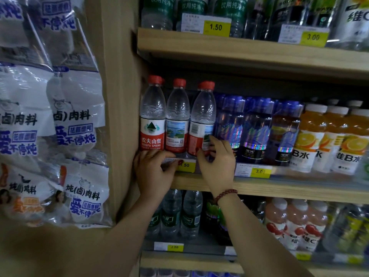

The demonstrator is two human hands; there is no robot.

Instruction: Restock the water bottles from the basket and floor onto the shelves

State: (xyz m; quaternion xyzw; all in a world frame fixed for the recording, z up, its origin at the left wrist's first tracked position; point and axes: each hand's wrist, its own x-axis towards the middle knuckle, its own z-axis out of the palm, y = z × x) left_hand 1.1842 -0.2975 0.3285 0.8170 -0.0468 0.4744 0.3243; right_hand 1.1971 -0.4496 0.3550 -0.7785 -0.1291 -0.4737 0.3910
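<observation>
Three red-capped water bottles stand at the left end of the middle shelf (pixel 259 188): a left bottle (pixel 152 116), a middle bottle (pixel 177 116) and a right bottle (pixel 202 118). My left hand (pixel 154 170) rests against the shelf's front edge just below the left and middle bottles, fingers loosely curled and holding nothing. My right hand (pixel 216 162) is at the base of the right bottle, with the fingertips touching its lower label; a firm grip is not visible. The basket and floor are out of view.
Dark blue bottles (pixel 253 128) stand tight against the right water bottle, orange drink bottles (pixel 311 136) further right. Green-label bottles fill the upper shelf (pixel 239 50) and the lower shelf (pixel 187 258). Hanging seasoning bags (pixel 60 126) cover the wooden side panel on the left.
</observation>
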